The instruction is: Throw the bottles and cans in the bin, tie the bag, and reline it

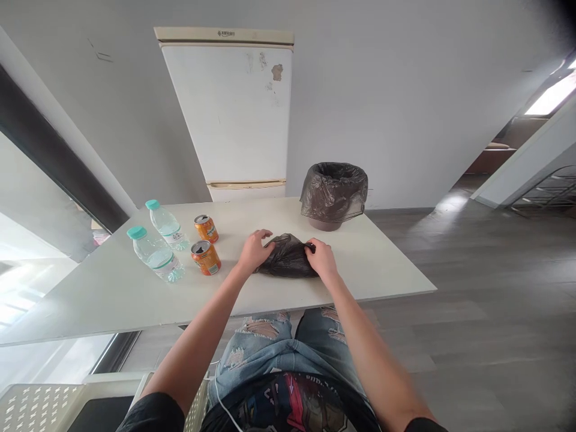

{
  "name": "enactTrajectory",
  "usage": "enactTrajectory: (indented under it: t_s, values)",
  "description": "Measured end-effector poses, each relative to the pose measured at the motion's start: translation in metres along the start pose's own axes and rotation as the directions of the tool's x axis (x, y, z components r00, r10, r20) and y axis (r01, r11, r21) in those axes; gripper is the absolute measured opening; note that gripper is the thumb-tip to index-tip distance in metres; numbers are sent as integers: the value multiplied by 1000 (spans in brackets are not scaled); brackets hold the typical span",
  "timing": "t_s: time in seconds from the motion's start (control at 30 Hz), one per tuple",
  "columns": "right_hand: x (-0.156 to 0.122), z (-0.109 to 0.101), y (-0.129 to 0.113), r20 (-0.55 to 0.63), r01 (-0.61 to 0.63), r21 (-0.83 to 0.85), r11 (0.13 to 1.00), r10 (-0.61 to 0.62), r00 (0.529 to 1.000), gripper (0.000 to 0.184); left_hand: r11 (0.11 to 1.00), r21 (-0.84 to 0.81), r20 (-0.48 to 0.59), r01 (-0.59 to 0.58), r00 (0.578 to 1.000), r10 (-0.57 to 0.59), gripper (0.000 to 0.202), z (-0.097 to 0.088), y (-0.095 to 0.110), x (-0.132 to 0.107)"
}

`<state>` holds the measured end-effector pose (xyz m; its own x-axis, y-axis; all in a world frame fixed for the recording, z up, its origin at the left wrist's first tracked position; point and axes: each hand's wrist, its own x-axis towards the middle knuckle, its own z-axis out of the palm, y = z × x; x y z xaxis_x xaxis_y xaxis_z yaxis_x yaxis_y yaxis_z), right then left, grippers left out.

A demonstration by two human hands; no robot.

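A black plastic garbage bag [288,258] lies crumpled on the white table [360,270] between my hands. My right hand [321,257] pinches a bunched bit of the bag at its right end. At the opposite end, my left hand [255,251] has its thumb against the bag, with index finger and thumb apart. Beyond the right hand stands a small trash bin [326,224], lined with another black bag [335,195] folded over its rim. Two orange soda cans [206,258] stand upright to the left of my left hand.
Two clear plastic bottles [155,255] with teal caps stand left of the cans. A white refrigerator [238,114] is behind the table. Below the table's left front edge is a cream perforated plastic basket [40,402]. A white cable [216,384] hangs across my lap.
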<state>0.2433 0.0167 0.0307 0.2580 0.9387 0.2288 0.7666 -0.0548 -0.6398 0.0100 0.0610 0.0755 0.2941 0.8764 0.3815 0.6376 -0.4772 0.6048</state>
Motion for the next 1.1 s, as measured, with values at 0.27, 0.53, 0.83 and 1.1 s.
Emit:
enactTrajectory:
  t_s: [0.27,0.53,0.83,1.1]
  values:
    - [-3,11,-13,-19,27,-119,992,-30,999,31,840,288,322,-459,873,367,58,30,14,-37]
    - [-18,9,-21,229,556,-191,809,-514,827,52,839,356,452,-412,862,231,65,62,-36,-32]
    - [-22,25,2,421,451,-274,849,-316,850,66,848,343,474,-404,854,215,69,48,-38,-24]
    - [-24,24,-1,419,443,-298,846,-301,857,65,877,396,425,-271,901,87,71,37,-54,-29]
